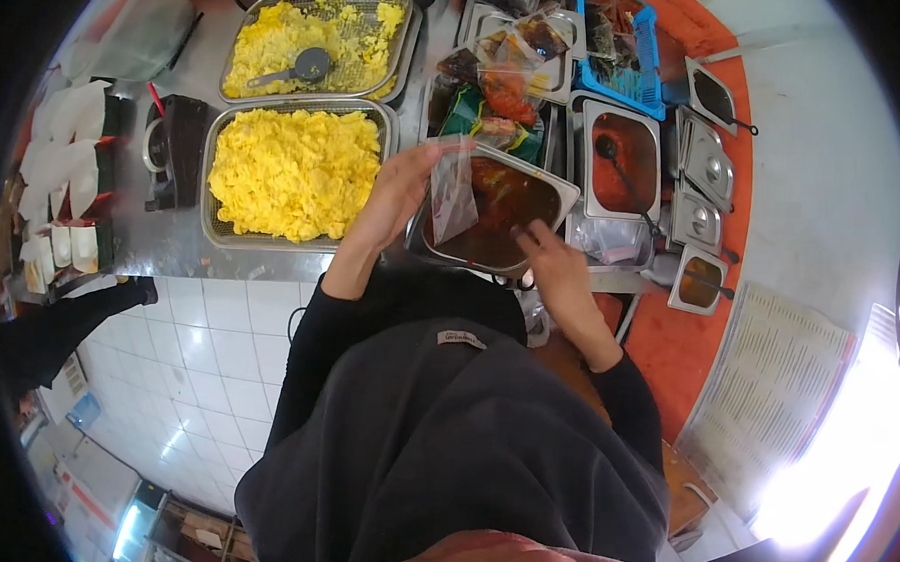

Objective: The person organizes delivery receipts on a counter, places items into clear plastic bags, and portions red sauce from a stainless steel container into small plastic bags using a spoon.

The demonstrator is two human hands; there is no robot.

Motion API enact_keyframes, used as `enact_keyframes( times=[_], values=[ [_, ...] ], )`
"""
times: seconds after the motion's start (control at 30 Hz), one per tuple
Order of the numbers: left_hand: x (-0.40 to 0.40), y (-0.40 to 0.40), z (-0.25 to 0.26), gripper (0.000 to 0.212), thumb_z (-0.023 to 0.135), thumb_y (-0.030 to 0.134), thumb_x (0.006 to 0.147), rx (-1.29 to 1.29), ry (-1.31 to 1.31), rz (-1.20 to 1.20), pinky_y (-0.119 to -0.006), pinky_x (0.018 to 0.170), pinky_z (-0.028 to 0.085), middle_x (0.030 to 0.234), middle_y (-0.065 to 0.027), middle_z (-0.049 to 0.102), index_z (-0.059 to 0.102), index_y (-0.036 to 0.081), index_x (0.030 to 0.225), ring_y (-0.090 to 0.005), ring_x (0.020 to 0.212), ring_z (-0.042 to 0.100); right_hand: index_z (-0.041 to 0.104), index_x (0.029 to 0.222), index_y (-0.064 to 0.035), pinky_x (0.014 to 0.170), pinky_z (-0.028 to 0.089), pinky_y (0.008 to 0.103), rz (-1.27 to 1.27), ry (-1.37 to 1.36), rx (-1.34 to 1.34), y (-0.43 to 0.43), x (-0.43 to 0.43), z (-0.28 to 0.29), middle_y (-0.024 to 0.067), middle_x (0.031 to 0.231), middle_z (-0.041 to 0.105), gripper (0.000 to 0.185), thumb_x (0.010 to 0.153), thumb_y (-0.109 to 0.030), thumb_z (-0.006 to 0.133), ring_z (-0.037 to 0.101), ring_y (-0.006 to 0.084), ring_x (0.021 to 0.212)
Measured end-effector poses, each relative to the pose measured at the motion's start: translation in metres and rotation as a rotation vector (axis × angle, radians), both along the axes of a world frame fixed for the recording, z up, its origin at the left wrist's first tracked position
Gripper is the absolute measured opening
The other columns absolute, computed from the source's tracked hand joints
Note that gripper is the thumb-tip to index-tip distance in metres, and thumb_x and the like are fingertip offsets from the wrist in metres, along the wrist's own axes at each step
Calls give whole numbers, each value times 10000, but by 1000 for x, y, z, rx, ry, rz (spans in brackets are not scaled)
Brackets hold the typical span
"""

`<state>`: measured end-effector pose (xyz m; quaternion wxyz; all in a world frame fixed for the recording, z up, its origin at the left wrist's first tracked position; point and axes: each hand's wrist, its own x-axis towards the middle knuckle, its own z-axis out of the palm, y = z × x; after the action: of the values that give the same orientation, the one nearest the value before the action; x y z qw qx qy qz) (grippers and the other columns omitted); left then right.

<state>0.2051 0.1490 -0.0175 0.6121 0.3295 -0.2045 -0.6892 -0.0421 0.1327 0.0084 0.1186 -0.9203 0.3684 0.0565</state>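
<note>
My left hand (393, 193) is shut on the top edge of a small clear plastic bag (453, 203), which has a pinkish strip along its top. The bag hangs over the left side of a rectangular steel food pan (564, 203) of dark reddish-brown sauce (509, 197). That pan sits tilted at the counter's front edge, close to my body. At its near right side, my right hand (558, 266) has its fingers bent over the sauce. Those fingers are blurred, and whether they grip anything is unclear.
Two mesh-lined trays hold yellow scrambled egg (294, 171); a grey scoop (311, 65) lies in the farther one. To the right stand a red sauce pan (623, 183) with a black ladle (608, 147) and a blue basket (656, 73). Filled sauce bags (509, 82) lie behind.
</note>
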Motion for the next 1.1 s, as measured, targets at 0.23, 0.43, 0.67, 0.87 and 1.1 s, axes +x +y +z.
enact_keyframes(
  times=[0.23, 0.43, 0.67, 0.87, 1.1],
  values=[
    [-6, 10, -13, 535, 486, 338, 963, -32, -112, 30, -354, 963, 457, 1350, -168, 499, 469, -83, 1292, -203, 1138, 549, 606, 1103, -52, 701, 517, 422, -134, 178, 193, 14, -10, -9, 132, 1007, 555, 299, 811, -40, 542, 618, 321, 861],
    [-11, 16, -12, 572, 489, 380, 958, -46, -110, 71, -342, 929, 474, 1346, -177, 499, 467, -87, 1289, -200, 1111, 560, 606, 1074, -17, 669, 492, 436, -225, -422, 265, 43, 22, -41, 155, 933, 566, 207, 879, -59, 551, 594, 381, 783],
    [-10, 20, -19, 605, 458, 403, 963, -50, -104, 107, -337, 918, 468, 1373, -171, 471, 431, -82, 1323, -195, 1112, 555, 613, 1120, 23, 576, 490, 348, -428, -710, 474, 51, 27, -36, 144, 936, 607, 255, 882, -68, 605, 619, 262, 685],
    [12, 12, -14, 493, 453, 299, 984, -50, -137, 109, -363, 1065, 345, 1338, -163, 507, 473, -84, 1294, -225, 1264, 448, 636, 1113, 16, 423, 337, 189, -883, -1053, 955, 37, 4, -33, 69, 867, 651, 219, 914, -71, 607, 482, 42, 508],
    [16, 17, 22, 560, 595, 323, 903, -284, -544, 387, -358, 1061, 335, 1373, -151, 471, 481, -49, 1306, -237, 1290, 417, 636, 1122, 19, 442, 372, 190, -916, -1085, 848, 31, -9, -14, 62, 870, 617, 223, 914, -55, 605, 497, 55, 528]
  ],
)
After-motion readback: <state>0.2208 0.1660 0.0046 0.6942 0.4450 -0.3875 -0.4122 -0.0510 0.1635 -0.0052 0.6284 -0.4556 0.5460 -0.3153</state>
